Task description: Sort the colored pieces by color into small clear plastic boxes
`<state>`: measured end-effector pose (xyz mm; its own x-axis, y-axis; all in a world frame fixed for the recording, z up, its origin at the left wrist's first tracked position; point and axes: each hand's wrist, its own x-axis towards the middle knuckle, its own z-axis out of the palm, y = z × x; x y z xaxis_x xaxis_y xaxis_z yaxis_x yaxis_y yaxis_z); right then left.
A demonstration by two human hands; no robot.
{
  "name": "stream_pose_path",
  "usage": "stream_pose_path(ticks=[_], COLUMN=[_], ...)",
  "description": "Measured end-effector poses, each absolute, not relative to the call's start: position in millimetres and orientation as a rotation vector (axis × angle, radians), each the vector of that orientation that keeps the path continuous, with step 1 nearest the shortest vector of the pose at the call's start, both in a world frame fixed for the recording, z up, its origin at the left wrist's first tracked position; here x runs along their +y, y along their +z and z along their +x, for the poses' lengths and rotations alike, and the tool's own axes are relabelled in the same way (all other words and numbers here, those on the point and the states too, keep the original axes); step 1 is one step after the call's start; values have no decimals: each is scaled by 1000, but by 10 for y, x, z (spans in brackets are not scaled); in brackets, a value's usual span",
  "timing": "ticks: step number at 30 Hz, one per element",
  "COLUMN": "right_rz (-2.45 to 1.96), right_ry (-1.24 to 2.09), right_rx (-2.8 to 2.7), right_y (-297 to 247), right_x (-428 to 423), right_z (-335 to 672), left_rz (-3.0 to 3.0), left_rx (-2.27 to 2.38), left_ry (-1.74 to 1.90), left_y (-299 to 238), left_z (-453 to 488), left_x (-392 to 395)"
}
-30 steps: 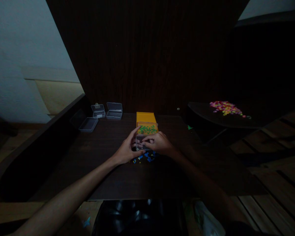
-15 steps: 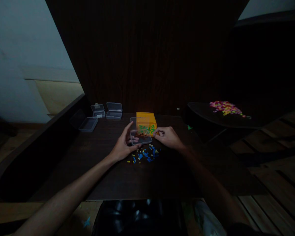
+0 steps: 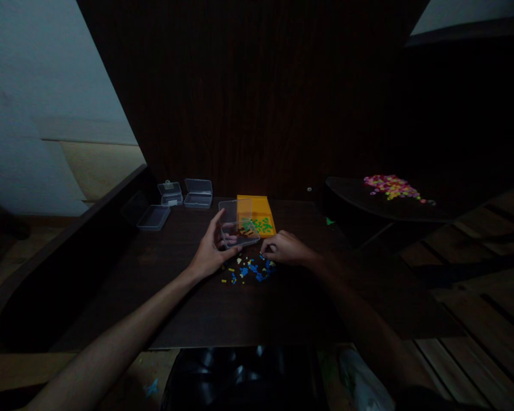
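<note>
My left hand (image 3: 208, 249) grips a clear plastic box (image 3: 235, 210) by its left side, its hinged lid raised. Inside lie several small brown pieces (image 3: 247, 230). Fingers bent and pinched together, my right hand (image 3: 286, 248) is low over the upper right of a scattered pile of small blue, yellow and white building bricks (image 3: 257, 269). Whatever sits between its fingertips is too small to make out. Just behind the clear box stands an orange tray (image 3: 257, 204) with green pieces (image 3: 263, 225), partly seen through the clear plastic.
Three more clear boxes, one an open box (image 3: 198, 194), one a small box (image 3: 171, 195) and one a flat box (image 3: 154, 217), stand at the back left. Colourful beads (image 3: 394, 187) lie on a raised side shelf (image 3: 355, 197) at the right. A dark panel (image 3: 257, 103) rises behind.
My right hand has come down from the orange tray's front corner to the brick pile. My left hand has shifted the clear box slightly left, uncovering more green pieces.
</note>
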<state>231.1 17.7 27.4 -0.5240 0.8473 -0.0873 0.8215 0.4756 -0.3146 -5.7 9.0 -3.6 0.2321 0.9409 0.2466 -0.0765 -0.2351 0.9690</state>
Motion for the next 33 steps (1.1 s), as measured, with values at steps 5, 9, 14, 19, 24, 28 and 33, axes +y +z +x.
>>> stream_pose_path(ticks=[5, 9, 14, 19, 24, 28, 33], right_rz=[-1496, -1546, -1571, -1568, -1542, -1533, -1554], right_ry=[454, 427, 377, 410, 405, 417, 410], right_rx=[-2669, -2688, -2697, -2718, -2725, -2737, -2742], right_y=[274, 299, 307, 322, 321, 306, 293], right_x=[164, 143, 126, 117, 115, 118, 120], right_z=[2305, 2285, 2273, 2267, 2281, 2294, 2282], left_rz=[1461, 1462, 1461, 1460, 1449, 1461, 1454], left_rx=[849, 862, 845, 845, 866, 853, 838], left_ry=[1209, 1203, 1198, 1193, 1186, 1198, 1199], left_y=[-31, -27, -16, 2, 7, 6, 8], left_z=[-47, -44, -44, -42, -46, -46, -44], left_x=[85, 73, 64, 57, 55, 56, 54])
